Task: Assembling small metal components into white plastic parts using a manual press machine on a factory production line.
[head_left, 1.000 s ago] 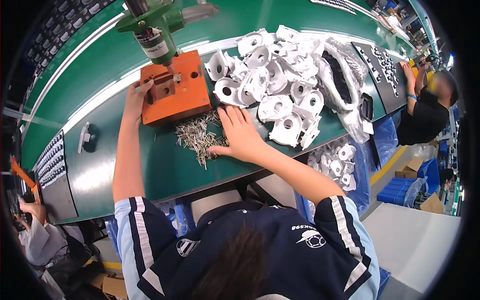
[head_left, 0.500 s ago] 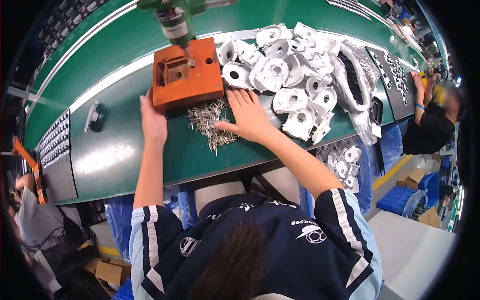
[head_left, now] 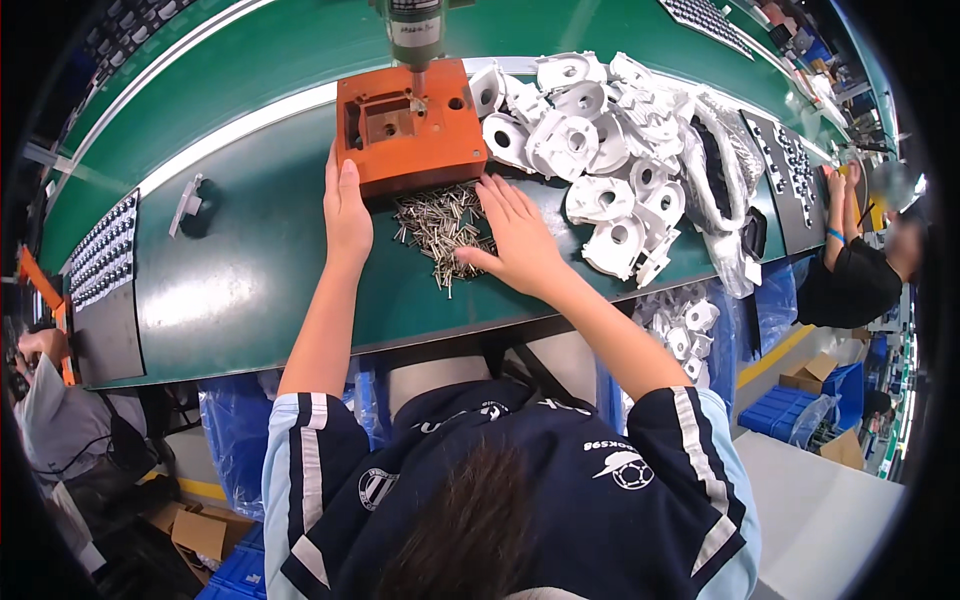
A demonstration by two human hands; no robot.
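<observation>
An orange block-shaped fixture (head_left: 415,150) with a square recess stands on the green worktop. My left hand (head_left: 348,215) lies along its left side, fingers stretched out and thumb upright against the front left corner. With fingers spread, my right hand (head_left: 518,240) touches the fixture's front right corner with its fingertips. Between my hands, in front of the fixture, lies a loose heap of small metal pins (head_left: 445,230); my right thumb is at its edge. Above the recess hangs a green power driver (head_left: 415,35), its tip down at a small part in the fixture.
White plastic housings (head_left: 570,140) are piled right of the fixture, beside a clear plastic bag (head_left: 715,170). Small dark parts lie on a sheet (head_left: 790,190) farther right and on another (head_left: 105,250) at left. One white piece (head_left: 187,205) lies alone. A co-worker (head_left: 860,270) sits at right.
The orange fixture has shifted to the right and slightly away, with my hands still against it. The driver hangs farther right, and the nearby housings sit a little farther right in view.
</observation>
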